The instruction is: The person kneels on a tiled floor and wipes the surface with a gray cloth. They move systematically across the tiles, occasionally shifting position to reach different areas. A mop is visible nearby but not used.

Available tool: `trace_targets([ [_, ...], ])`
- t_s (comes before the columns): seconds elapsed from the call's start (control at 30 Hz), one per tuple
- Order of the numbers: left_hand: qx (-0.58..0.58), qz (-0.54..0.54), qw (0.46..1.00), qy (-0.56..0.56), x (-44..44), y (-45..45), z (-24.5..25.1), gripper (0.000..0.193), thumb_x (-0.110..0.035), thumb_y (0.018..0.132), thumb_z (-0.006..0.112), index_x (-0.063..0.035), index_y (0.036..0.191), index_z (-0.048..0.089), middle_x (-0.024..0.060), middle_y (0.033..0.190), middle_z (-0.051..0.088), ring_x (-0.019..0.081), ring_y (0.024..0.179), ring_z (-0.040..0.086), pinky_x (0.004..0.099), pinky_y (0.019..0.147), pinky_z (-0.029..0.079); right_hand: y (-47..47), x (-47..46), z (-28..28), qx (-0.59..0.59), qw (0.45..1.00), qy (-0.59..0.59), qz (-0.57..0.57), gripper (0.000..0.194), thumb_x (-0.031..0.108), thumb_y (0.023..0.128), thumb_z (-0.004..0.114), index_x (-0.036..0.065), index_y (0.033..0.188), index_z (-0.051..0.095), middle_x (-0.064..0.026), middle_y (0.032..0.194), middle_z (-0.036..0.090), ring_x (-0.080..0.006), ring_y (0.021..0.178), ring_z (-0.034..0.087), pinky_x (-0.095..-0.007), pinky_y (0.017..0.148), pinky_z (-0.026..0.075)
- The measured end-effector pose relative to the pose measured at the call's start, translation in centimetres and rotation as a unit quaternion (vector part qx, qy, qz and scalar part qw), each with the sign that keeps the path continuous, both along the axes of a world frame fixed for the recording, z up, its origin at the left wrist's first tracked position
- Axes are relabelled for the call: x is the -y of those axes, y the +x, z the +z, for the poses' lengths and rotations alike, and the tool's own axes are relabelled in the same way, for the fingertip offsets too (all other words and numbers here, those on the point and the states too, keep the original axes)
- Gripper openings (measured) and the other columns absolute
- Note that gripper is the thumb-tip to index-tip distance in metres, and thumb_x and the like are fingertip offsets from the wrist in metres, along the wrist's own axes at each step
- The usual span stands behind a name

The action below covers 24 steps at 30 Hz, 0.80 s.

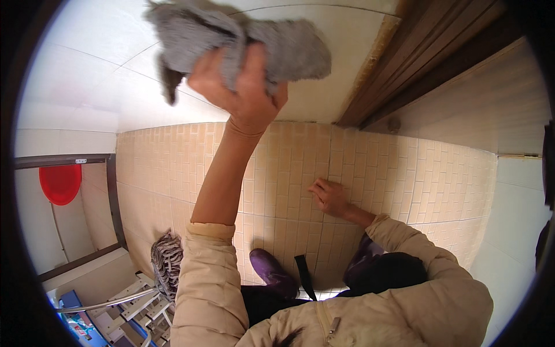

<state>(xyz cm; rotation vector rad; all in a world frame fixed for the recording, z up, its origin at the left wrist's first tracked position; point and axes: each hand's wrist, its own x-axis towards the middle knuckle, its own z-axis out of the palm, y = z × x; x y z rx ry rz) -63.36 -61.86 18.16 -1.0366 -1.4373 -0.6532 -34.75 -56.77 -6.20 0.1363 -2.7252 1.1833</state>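
A grey, fluffy cloth [290,47] is bunched in my left hand [245,93], pressed against or just in front of the white tiled wall [143,91] at the top of the view. The cloth is slightly blurred, and parts of it stick out on both sides of the fingers. My right hand [331,198] hangs lower, above the beige tiled floor [277,173]; its fingers are curled, and nothing shows in them. To the right of the cloth is a dark brown wooden door frame [416,56].
A string mop [166,262] lies on the floor at lower left, beside a metal stepladder [138,303]. Beyond a dark-framed opening at left is a red oval object [60,184]. Purple boots [271,266] are on my feet.
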Motion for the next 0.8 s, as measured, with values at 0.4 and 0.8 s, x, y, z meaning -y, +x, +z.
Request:
trace_targets([
  [0.4, 0.205, 0.139, 0.915, -0.318, 11.3, -0.6, -9.5, 0.038, -0.008, 0.076, 0.065, -0.0145, 0.113, 0.068, 0.0127, 0.092, 0.054, 0.0346, 0.09, 0.054, 0.0451, 0.075, 0.04, -0.3, 0.2, 0.6, -0.071, 0.997, 0.011, 0.009, 0.009, 0.002, 0.086, 0.065, 0.004, 0.095, 0.065, -0.0074, 0.086, 0.056, -0.0211, 0.07, 0.058, -0.033, 0.059, 0.047],
  [0.8, 0.123, 0.131, 0.98, -0.082, 6.9, -3.3, -3.0, 0.036, -0.019, 0.071, 0.068, -0.0066, 0.105, 0.063, 0.0127, 0.098, 0.05, 0.0326, 0.095, 0.047, 0.0483, 0.079, 0.035, -0.4, 0.2, 0.3, -0.075, 0.997, 0.02, 0.014, 0.019, -0.004, 0.08, 0.063, 0.006, 0.096, 0.064, -0.0054, 0.084, 0.054, -0.0207, 0.067, 0.057, -0.0339, 0.056, 0.046],
])
